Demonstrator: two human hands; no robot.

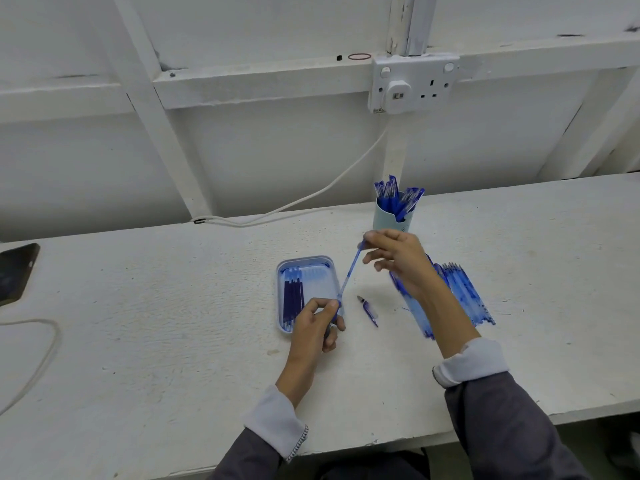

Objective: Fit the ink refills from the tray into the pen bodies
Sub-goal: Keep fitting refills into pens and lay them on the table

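Pen body (350,270): aslant, left hand (313,329) pinching low end, right hand (394,258) pinching top. Tray (320,282) with refills (292,299): at its nine o'clock. You should keep it straight, push gently till seated.

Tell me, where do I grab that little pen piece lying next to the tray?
Pinch the pen tip piece from above, across the two long sides of its clear middle. It lies flat on the table, apart from the tray, so both sides are free. Its metal point looks too thin to hold well.
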